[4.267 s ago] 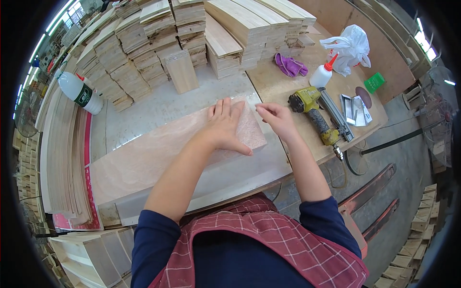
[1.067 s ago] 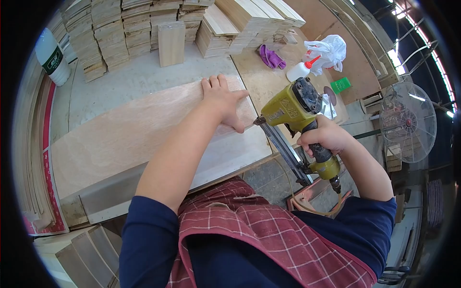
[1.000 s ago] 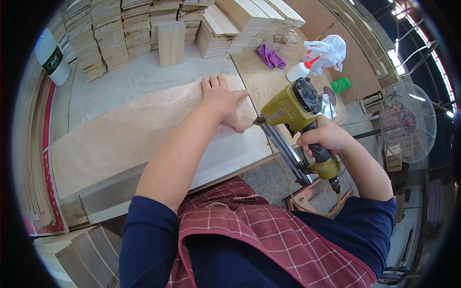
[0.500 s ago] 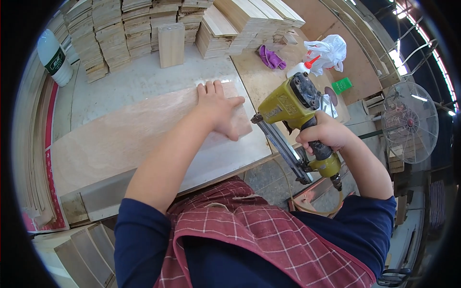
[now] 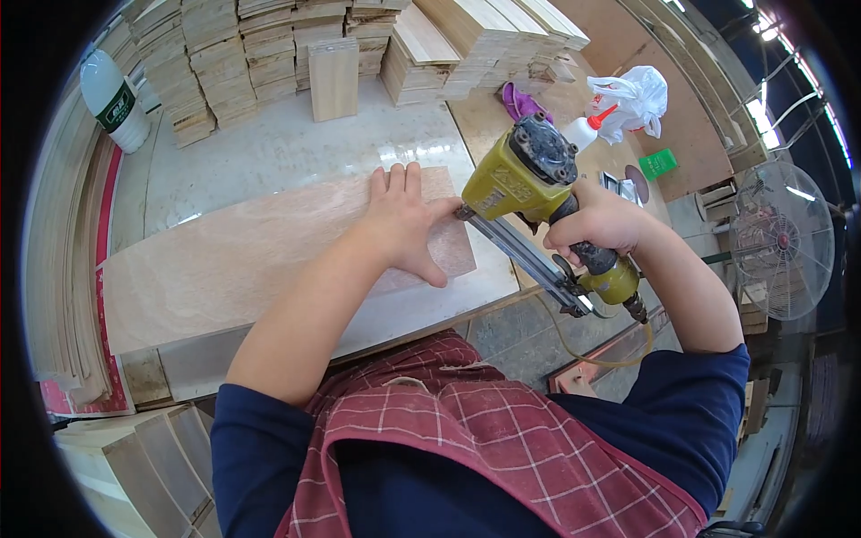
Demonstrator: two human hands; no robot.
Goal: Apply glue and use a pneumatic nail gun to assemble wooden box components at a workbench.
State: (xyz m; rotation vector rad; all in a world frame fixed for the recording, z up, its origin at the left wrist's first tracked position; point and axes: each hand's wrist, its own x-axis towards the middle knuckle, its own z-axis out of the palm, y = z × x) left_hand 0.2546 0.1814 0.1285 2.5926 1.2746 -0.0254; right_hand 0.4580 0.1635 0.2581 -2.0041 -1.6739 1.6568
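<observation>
A thin pale wooden board [image 5: 242,260] lies flat across the white-topped bench. My left hand [image 5: 405,222] presses on the board near its right end, fingers spread. In my right hand [image 5: 599,222] is the black grip of a yellow-green pneumatic nail gun [image 5: 520,179]. The gun's nose is over the board's right end, close to my left fingers; whether it touches the board I cannot tell. Its silver magazine [image 5: 531,262] slants down toward me. A yellowish air hose [image 5: 574,352] trails from the gun's lower end.
Stacks of wooden slats [image 5: 260,63] line the back of the bench, with one upright wooden block [image 5: 334,81] before them. A water bottle [image 5: 115,103] stands far left. Right lie a purple cloth [image 5: 520,100], a glue bottle [image 5: 583,132] and a white plastic bag [image 5: 635,100]. A fan [image 5: 783,240] stands beyond.
The nail gun in my right hand has moved left and slightly down, its nose now over the board's end. My left hand stays spread on the board. The view has shifted slightly.
</observation>
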